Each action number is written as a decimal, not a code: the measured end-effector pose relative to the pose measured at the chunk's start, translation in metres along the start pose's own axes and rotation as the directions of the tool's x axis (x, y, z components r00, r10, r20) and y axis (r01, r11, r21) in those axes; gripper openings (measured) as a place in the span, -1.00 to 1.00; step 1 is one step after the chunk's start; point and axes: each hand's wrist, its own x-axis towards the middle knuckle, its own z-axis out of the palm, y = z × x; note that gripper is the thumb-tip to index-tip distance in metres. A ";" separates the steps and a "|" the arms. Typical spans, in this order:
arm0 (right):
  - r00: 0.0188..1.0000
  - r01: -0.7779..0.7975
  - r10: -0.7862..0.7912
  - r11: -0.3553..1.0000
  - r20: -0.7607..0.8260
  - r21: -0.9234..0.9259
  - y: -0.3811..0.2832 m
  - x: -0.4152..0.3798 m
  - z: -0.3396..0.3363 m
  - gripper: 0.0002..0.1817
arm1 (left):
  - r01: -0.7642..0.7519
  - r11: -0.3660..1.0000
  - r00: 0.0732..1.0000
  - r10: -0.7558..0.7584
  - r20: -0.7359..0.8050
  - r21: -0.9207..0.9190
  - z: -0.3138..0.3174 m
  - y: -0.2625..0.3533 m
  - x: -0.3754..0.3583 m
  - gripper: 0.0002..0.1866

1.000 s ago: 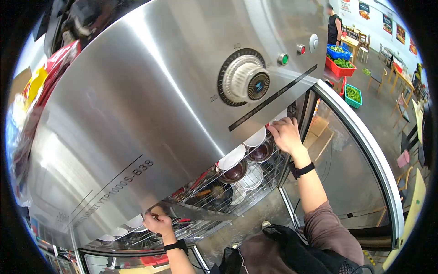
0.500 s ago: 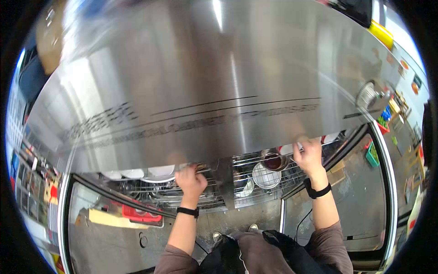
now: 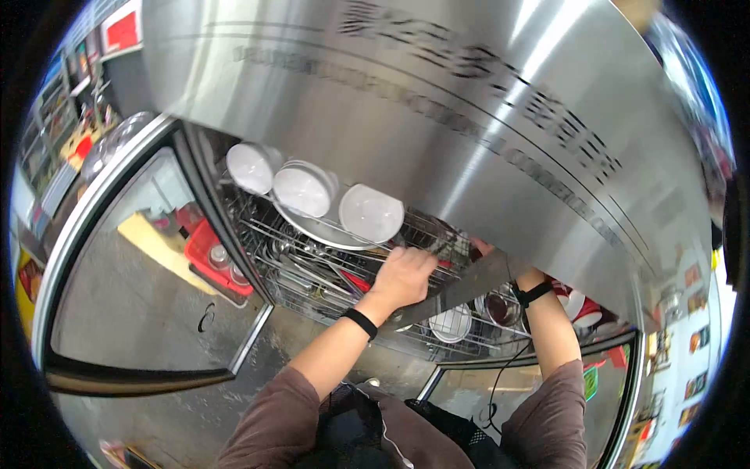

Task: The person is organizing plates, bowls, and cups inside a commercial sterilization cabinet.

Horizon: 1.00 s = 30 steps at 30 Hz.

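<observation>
My left hand (image 3: 403, 277) is at the upper wire rack (image 3: 277, 234) inside a steel cabinet, its fingers curled. Whatever they hold, if anything, is hidden. Beside it lie utensils, including one with a red handle (image 3: 357, 282), and white bowls (image 3: 372, 213) stand just beyond. My right hand (image 3: 526, 275) reaches in behind the steel centre post (image 3: 469, 288). Most of it is covered by that post and the cabinet's top, so its grip is hidden. Near its wrist sits a metal pot with dark contents (image 3: 501, 309).
Glass doors (image 3: 133, 258) (image 3: 539, 387) stand open on both sides. The steel cabinet top (image 3: 391, 102) overhangs the racks. Through the left door show a red tray (image 3: 205, 248) and a yellow board (image 3: 160, 252). White plates (image 3: 451, 324) lie on the right rack.
My view has swung left and closer to the racks. My left hand has moved from the cabinet's front edge into the rack area. The right hand has gone behind the centre post.
</observation>
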 end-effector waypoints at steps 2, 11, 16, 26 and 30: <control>1.000 0.019 -0.019 1.000 0.017 -0.004 -0.008 0.016 0.004 -0.74 | -0.001 1.000 0.999 0.001 0.043 0.004 0.004 -0.003 -0.003 -0.69; 1.000 0.011 -0.011 0.999 0.008 -0.052 -0.012 0.030 0.000 -0.74 | -0.046 0.999 0.998 0.045 0.048 0.014 -0.001 -0.004 -0.004 -0.70; 0.999 -0.018 0.016 0.997 -0.041 -0.071 -0.002 0.009 -0.010 -0.73 | -0.053 0.998 0.998 0.053 0.020 0.019 0.003 -0.006 -0.004 -0.69; 0.975 -0.082 0.052 0.988 -0.217 -0.129 0.028 -0.083 -0.018 -0.73 | -0.059 0.995 0.998 0.062 -0.023 0.083 0.018 -0.008 -0.003 -0.68; 0.980 -0.073 0.043 0.986 -0.194 -0.151 0.040 -0.136 -0.017 -0.74 | -0.077 0.989 0.990 0.091 -0.108 0.129 0.028 -0.009 -0.001 -0.69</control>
